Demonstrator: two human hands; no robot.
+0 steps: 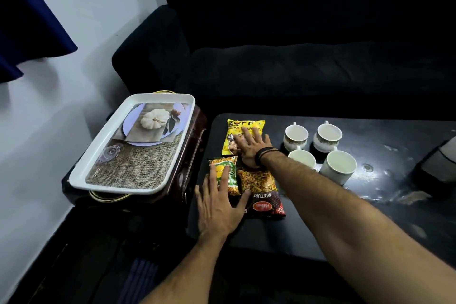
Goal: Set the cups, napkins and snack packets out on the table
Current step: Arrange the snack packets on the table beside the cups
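Lying flat on the dark counter (pixel 308 229) are three snack packets in a tight cluster near its left end. The yellow packet (pixel 244 131), farthest away, is showing "ZOFF" across its top, its long axis running away from the person. The green packet (pixel 229 175) is sitting just below it, long axis likewise running near to far; its lettering is too small to read. Touching its right side, the red packet (pixel 264 195) is showing "MIXTURE" upside down, its top pointing toward the person.

The right hand (pixel 251 148), wearing a dark wristband (pixel 264 154), is pressing flat on the yellow packet with fingers spread, gripping nothing. The left hand (pixel 219 207) is resting open, its fingers lying over the green packet and its thumb touching the red one.

Four cups (pixel 320 148) are standing upright to the right, grouped two by two. A white tray (pixel 133 140) printed with a pumpkin is sitting on a stand left of the counter, with a dark sofa (pixel 296 44) behind.
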